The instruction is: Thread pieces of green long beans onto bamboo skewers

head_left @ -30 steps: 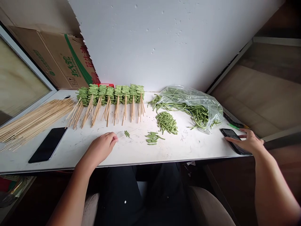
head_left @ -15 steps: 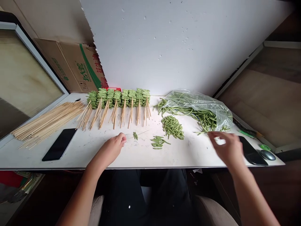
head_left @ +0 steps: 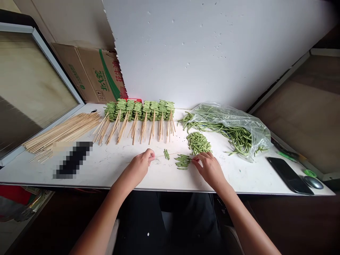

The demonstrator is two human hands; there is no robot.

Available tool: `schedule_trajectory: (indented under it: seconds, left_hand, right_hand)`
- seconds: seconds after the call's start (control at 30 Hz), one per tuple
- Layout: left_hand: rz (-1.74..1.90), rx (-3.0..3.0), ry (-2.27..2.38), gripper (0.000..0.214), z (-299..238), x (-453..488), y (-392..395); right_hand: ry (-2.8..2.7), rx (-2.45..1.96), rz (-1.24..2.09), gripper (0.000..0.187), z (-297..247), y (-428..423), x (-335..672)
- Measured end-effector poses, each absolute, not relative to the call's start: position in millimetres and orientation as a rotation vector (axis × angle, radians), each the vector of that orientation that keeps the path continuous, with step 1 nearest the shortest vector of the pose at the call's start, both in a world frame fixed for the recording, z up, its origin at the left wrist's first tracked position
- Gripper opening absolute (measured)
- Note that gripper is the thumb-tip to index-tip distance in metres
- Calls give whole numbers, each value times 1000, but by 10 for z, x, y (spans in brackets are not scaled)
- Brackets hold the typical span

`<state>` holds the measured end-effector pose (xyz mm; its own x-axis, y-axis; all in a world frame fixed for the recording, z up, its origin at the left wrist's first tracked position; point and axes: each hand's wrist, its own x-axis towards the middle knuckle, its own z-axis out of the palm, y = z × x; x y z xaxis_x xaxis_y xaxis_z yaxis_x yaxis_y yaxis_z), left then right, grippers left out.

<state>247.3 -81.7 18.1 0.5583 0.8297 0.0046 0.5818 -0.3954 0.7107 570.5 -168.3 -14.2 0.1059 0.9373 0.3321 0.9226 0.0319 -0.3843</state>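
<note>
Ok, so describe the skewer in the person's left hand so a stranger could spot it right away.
Start at the white table, with its long row of bamboo skewers stacked with green bean pieces along the back. In front of that row, the left hand holds a lone skewer almost level. Unlike its neighbours, it carries just one small cluster of bean pieces.

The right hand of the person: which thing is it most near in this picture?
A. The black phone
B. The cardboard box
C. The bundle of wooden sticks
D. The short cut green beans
D. The right hand is just beside the short cut green beans, with its fingers close to them.
</note>
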Motion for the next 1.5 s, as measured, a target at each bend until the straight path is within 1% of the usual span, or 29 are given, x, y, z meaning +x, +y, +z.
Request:
schedule_trajectory:
  seconds: [0.03,0.1,0.23,0.3,0.37,0.5,0.67,0.83,1.2,1.5]
  left_hand:
    - [508,2124,1114,23,177,2491,-826]
    - [583,2140,1084,24,165,2523,-836]
    - [743,2211,1008,22,111,2560,-825]
    - [784,2238,975,21,83,2568,-819]
    - [810,2254,955,20,63,2579,-822]
    - [830,2271,935,20,39,2612,-848]
    - [800,2284,933,19,13,2641,-864]
    - [793,2276,939,21,7,2653,-857]
    - [754,2268,959,23,-42,2647,-869]
    - [808,2349,907,24,-53,2650,-860]
  right_hand:
    - [-1728,-1871,116,32,-121,-1675,5679]
    - [-1487,-1787,389,34,-87,-1648,5622]
    - [-918,-1349,1023,36,-56,-1592,5512]
    - [-714,-1163,1192,34,-51,-1585,5469]
    - [-572,-1048,1278,32,-45,-1593,5433]
    - [-431,-950,1338,30,-40,-1631,5371]
    - [-437,-945,1365,23,-45,-1668,5324]
    - [-531,-972,1363,27,-42,-1696,5308]
    - [-517,-1019,1340,25,-14,-1712,5314]
    - [-583,-1127,1187,31,-14,-1721,5291]
